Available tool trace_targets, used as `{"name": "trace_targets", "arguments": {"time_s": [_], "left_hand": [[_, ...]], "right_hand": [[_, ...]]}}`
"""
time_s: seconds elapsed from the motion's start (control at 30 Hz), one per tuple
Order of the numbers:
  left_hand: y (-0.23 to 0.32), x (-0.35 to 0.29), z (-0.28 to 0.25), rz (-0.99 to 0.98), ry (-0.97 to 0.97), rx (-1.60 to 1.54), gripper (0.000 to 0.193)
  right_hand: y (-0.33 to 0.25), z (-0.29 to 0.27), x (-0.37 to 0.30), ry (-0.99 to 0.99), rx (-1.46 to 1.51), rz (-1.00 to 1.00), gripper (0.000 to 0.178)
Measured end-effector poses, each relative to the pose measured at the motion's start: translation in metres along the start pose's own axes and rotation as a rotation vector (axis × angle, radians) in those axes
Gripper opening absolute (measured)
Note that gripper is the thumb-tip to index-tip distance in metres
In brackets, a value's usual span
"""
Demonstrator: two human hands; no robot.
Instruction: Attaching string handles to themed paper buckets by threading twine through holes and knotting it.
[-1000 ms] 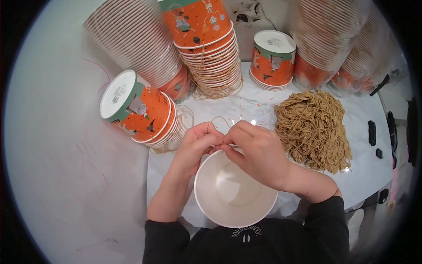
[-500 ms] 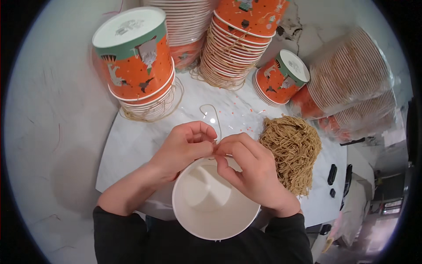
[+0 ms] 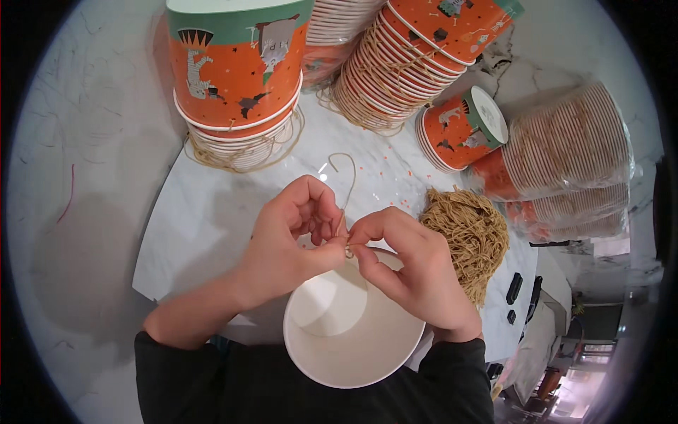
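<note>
Tan cord (image 3: 354, 177) at far rim of white bucket (image 3: 392, 346), pinched by left hand (image 3: 286, 240) and right hand (image 3: 413, 265) fingers. Looks like knotting; next move likely calls for even tension, rim undented. Cord pile (image 3: 466, 237) right of bucket; stacked orange buckets (image 3: 236, 71) beyond.

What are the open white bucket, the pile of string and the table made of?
Bucket: probably smooth, coated card, since its pale inside shines softly. String: maybe cotton or jute, dull tan and thready. Table: grey-veined and shiny like marble, though it could be a lookalike.
</note>
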State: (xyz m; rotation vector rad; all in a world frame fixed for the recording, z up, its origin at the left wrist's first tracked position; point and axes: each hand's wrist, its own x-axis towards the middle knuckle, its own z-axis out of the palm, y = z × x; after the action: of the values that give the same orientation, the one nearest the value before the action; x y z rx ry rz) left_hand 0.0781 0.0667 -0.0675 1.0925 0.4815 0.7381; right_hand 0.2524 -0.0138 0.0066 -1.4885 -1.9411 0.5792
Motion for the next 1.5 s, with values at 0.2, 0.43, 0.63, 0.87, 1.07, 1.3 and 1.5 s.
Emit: {"name": "trace_targets", "arguments": {"time_s": [0.2,0.43,0.63,0.87,1.07,1.3,1.5], "left_hand": [[0.001,-0.003,-0.002,0.193,0.025,0.044,0.031],[0.004,-0.003,-0.006,0.057,-0.014,-0.185,0.025],[0.003,-0.005,-0.003,0.187,0.087,0.016,0.026],[0.007,-0.003,-0.012,0.357,0.117,0.256,0.019],[0.018,-0.003,-0.019,-0.122,0.004,-0.362,0.020],[0.012,-0.003,-0.016,0.092,0.096,-0.010,0.027],[0.007,-0.002,-0.013,0.264,0.151,0.086,0.034]], "right_hand": [[-0.001,0.003,0.004,-0.056,0.133,0.091,0.016],[-0.006,0.008,0.004,0.033,-0.351,-0.283,0.028],[-0.004,0.009,0.007,0.052,-0.497,-0.431,0.034],[-0.008,0.016,0.013,0.072,-0.668,-0.517,0.032],[-0.006,0.023,0.018,0.111,-0.606,-0.542,0.032],[-0.003,0.021,0.019,0.059,-0.369,-0.310,0.025],[-0.005,0.018,0.023,0.013,-0.025,-0.047,0.016]]}}
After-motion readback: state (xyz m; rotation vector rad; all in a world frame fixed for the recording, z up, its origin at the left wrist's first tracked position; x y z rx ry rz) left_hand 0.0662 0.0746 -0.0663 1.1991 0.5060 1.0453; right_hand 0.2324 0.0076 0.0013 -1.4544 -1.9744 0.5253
